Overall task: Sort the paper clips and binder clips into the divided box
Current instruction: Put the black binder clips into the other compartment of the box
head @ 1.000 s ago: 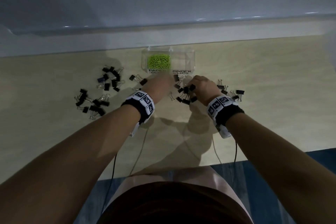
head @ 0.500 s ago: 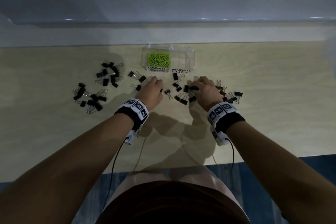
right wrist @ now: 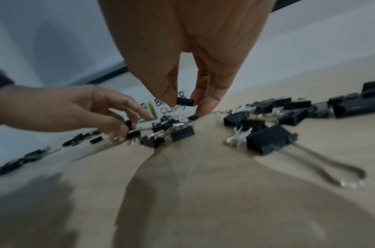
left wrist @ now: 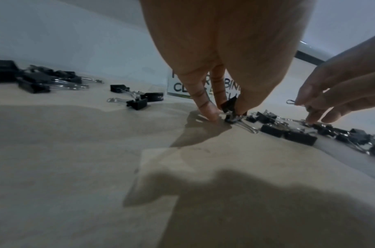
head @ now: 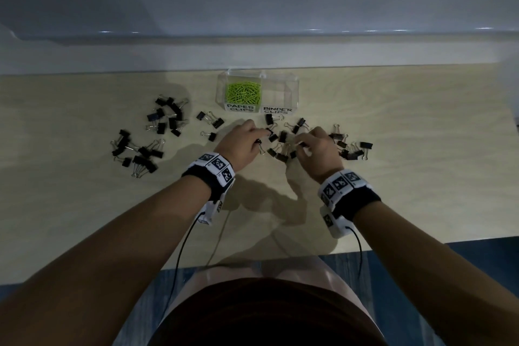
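Note:
A clear divided box stands at the table's far middle. Its left compartment, labelled PAPER CLIPS, holds green paper clips; the right one is labelled BINDER CLIPS. Black binder clips lie scattered in front of the box. My left hand pinches a small binder clip at the table surface. My right hand pinches another binder clip between thumb and fingers, just above the pile.
More binder clips lie in heaps at the left and lower left, and a group at the right. A large binder clip lies near my right wrist. The table's front edge runs near my body.
Both hands drew back from the box towards the pile in front of it, and each has closed its fingers on a binder clip.

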A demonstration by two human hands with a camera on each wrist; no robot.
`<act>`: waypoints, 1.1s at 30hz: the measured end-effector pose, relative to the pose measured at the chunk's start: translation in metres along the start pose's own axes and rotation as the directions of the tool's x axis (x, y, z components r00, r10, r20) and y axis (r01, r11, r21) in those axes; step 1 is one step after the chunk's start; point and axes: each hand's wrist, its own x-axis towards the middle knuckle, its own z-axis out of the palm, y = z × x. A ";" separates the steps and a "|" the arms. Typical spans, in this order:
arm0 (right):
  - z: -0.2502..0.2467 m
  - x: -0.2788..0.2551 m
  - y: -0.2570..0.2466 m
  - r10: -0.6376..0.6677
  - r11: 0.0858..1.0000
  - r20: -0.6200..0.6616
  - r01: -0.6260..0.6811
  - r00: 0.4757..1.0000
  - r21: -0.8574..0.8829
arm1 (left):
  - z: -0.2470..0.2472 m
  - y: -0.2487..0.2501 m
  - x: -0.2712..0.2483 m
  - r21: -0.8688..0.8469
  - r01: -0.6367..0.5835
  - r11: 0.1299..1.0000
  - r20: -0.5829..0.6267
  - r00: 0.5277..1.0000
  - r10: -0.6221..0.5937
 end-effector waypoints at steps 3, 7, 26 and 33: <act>0.016 -0.010 -0.002 -0.013 0.999 0.030 0.014 0.999 -0.033 | 0.005 0.005 0.001 0.013 -0.001 1.000 0.047 0.999 0.000; 0.026 -0.015 0.001 0.001 0.996 0.061 0.005 0.998 -0.089 | 0.007 0.005 0.001 0.096 0.017 0.995 0.095 0.995 -0.026; -0.032 0.101 -0.052 -0.087 0.996 -0.067 0.084 0.994 -0.040 | -0.056 0.012 0.010 -0.121 0.055 0.991 0.076 0.996 -0.046; -0.011 0.051 -0.023 -0.010 0.997 0.020 0.011 1.000 -0.072 | -0.090 0.028 0.081 -0.103 -0.004 0.995 -0.237 0.971 -0.021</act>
